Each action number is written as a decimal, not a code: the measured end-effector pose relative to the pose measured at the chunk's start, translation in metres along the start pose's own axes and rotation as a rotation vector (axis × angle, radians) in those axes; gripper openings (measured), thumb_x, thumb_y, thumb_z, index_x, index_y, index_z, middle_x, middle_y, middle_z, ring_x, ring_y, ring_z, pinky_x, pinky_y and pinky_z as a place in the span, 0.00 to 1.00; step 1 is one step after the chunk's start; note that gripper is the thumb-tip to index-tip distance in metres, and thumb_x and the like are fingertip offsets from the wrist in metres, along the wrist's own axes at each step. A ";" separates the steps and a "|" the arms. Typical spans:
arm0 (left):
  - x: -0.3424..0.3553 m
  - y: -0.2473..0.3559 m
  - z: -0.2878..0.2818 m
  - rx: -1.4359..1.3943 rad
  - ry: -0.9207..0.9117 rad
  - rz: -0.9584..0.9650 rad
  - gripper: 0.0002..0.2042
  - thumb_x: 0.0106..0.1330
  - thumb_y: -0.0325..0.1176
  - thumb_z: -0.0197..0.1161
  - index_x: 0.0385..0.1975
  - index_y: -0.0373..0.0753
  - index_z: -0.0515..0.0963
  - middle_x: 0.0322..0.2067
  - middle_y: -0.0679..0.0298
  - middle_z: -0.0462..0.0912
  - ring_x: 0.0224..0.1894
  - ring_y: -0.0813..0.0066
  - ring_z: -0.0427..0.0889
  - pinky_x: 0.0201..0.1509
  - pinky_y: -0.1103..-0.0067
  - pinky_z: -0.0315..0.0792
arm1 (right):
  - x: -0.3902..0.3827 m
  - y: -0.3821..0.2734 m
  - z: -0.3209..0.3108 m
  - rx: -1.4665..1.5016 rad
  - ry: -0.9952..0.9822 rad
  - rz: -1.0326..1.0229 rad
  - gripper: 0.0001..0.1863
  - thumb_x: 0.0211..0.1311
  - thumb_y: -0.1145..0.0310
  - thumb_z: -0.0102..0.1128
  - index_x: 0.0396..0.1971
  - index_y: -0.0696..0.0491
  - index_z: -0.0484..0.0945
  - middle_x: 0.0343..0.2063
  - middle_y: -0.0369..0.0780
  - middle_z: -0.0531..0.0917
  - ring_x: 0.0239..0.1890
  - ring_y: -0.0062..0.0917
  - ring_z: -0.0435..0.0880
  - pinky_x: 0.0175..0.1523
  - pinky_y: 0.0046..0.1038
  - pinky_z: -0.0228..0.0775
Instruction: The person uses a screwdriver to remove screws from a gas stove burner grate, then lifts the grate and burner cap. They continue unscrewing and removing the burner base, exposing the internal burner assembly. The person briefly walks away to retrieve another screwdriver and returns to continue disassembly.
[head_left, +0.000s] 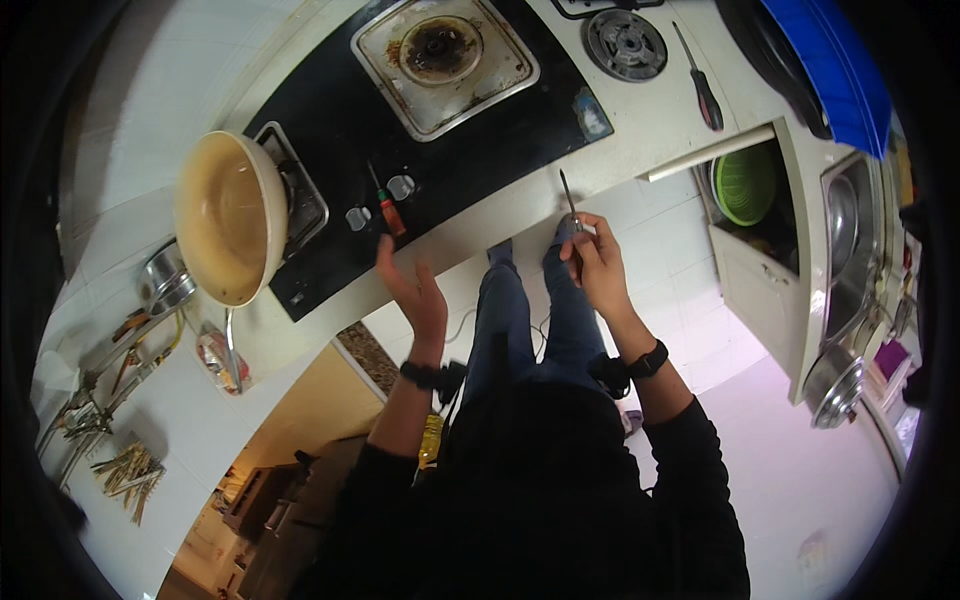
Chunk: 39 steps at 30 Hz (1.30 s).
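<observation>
My right hand (600, 268) grips a screwdriver (567, 190) near the counter's front edge. Its thin dark shaft points up and away; the fingers mostly hide the handle. To the left, my left hand (416, 298) is raised with the fingers apart and nothing in it. Just beyond those fingertips, an orange-handled screwdriver (390, 216) lies on the black glass cooktop (335, 140). Beside it are two round silvery control knobs (400, 188). Farther back on the cooktop sits a square metal drip tray (515, 85), stained brown around its burner.
A cream frying pan (228, 215) rests over the left burner, handle toward me. At the back right lie a round burner part (625, 46) and a black-and-red screwdriver (707, 100). An open cabinet door (760, 285) juts out at the right, below a green basket (744, 186).
</observation>
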<state>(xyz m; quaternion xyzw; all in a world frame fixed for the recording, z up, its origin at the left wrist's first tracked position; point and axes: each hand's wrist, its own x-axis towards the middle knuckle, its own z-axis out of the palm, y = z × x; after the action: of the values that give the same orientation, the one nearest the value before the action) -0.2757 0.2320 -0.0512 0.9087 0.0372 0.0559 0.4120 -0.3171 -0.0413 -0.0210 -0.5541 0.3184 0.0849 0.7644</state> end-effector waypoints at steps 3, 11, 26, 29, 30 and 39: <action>-0.009 0.045 0.031 -0.425 -0.254 -0.226 0.14 0.75 0.29 0.53 0.57 0.33 0.75 0.49 0.59 0.83 0.52 0.68 0.81 0.57 0.73 0.72 | 0.048 -0.026 -0.004 -0.066 0.019 -0.006 0.15 0.78 0.71 0.47 0.58 0.57 0.72 0.28 0.34 0.78 0.20 0.11 0.70 0.23 0.16 0.61; 0.065 0.110 0.158 -0.749 -0.560 -0.514 0.16 0.80 0.35 0.50 0.57 0.31 0.75 0.45 0.60 0.85 0.44 0.74 0.86 0.42 0.82 0.78 | 0.127 -0.063 0.006 -0.416 0.017 -0.049 0.14 0.76 0.75 0.49 0.58 0.57 0.74 0.32 0.38 0.82 0.27 0.14 0.77 0.32 0.19 0.69; 0.121 0.125 0.207 -0.792 -0.556 -0.621 0.15 0.78 0.35 0.52 0.40 0.29 0.82 0.26 0.61 0.84 0.28 0.79 0.80 0.33 0.80 0.74 | 0.136 -0.087 0.016 0.095 0.064 0.322 0.12 0.78 0.71 0.49 0.54 0.53 0.78 0.26 0.32 0.79 0.16 0.07 0.65 0.17 0.12 0.50; 0.123 0.125 0.211 -0.781 -0.536 -0.624 0.16 0.76 0.35 0.52 0.35 0.29 0.83 0.26 0.54 0.85 0.28 0.71 0.83 0.35 0.75 0.75 | 0.137 -0.077 0.018 0.085 0.132 0.328 0.13 0.78 0.72 0.48 0.55 0.55 0.77 0.31 0.34 0.82 0.20 0.09 0.70 0.21 0.13 0.57; 0.124 0.126 0.211 -0.767 -0.530 -0.605 0.16 0.77 0.36 0.52 0.35 0.29 0.82 0.26 0.54 0.85 0.28 0.71 0.82 0.35 0.74 0.75 | 0.138 -0.072 0.021 -0.064 0.082 0.153 0.12 0.78 0.72 0.48 0.55 0.55 0.77 0.31 0.34 0.81 0.20 0.09 0.70 0.21 0.14 0.58; 0.123 0.133 0.212 -0.674 -0.459 -0.554 0.18 0.77 0.36 0.52 0.33 0.28 0.82 0.25 0.54 0.84 0.26 0.72 0.80 0.33 0.75 0.74 | 0.138 -0.067 0.014 0.093 0.091 0.244 0.12 0.78 0.71 0.47 0.54 0.56 0.76 0.29 0.33 0.79 0.20 0.10 0.70 0.22 0.17 0.60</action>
<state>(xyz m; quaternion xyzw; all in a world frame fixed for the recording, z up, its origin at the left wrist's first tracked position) -0.1231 0.0008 -0.0813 0.6697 0.1654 -0.2487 0.6799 -0.1716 -0.0839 -0.0454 -0.4784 0.4213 0.1374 0.7581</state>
